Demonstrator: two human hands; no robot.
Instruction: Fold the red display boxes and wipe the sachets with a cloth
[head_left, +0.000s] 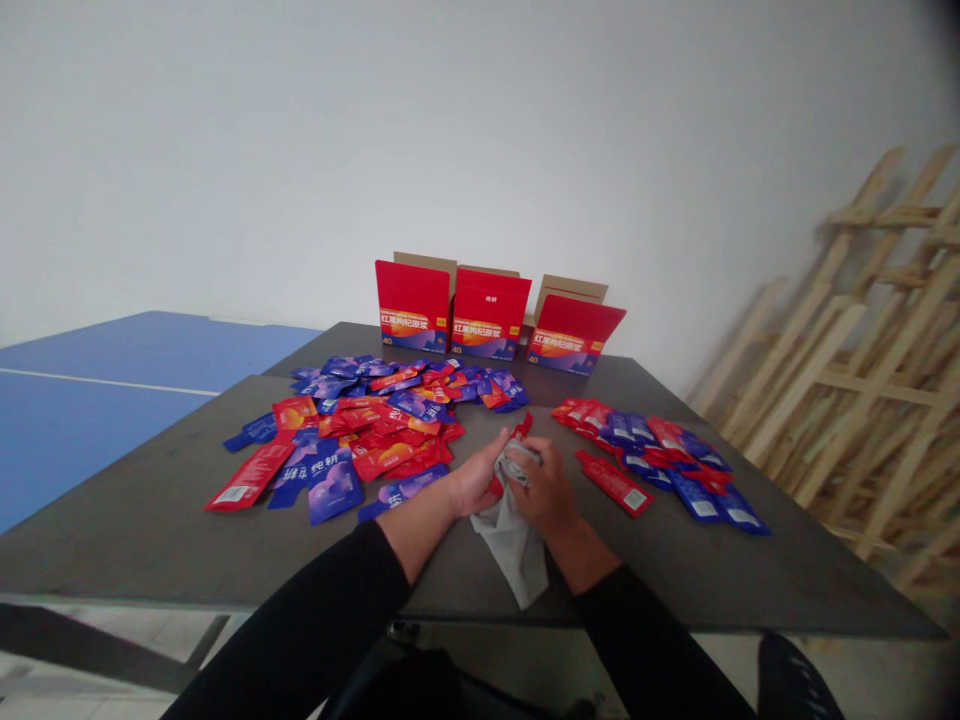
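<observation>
Near the front middle of the table, my left hand (478, 480) is closed on a red pouch (523, 426), whose narrow top sticks up between my hands. My right hand (549, 492) grips a light grey cloth (516, 555) and presses it around the pouch; most of the pouch is hidden by cloth and fingers. The cloth's loose end hangs down toward the table edge. To the left lies a heap of red pouches (390, 455) and blue pouches (335, 485). Just right of my right hand, a single red pouch (615, 484) lies flat.
On the right is a smaller group of red and blue pouches (697, 495). Three open red boxes (487, 325) stand at the back of the dark table (450, 590). A blue table (135, 400) adjoins at left; wooden frames (862, 380) lean on the right wall.
</observation>
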